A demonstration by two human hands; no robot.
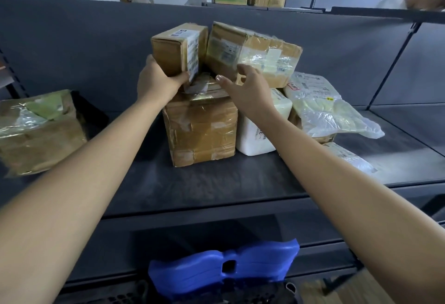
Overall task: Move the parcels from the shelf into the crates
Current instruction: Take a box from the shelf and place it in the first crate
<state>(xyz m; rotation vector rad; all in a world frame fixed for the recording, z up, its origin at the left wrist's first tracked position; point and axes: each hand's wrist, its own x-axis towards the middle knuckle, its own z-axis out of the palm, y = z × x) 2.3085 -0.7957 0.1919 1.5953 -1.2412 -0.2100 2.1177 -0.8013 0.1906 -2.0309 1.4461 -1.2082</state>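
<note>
A dark grey metal shelf stood above a blue plastic crate, its inside hidden. Atop a big taped brown cardboard box, the left hand gripped a small brown cardboard carton, its white label unreadable; the right hand hovered open.

The parcels are brown cardboard under glossy, wrinkled tape. At three o'clock lie shiny white plastic mailers. The shelf is dark matt metal.
</note>
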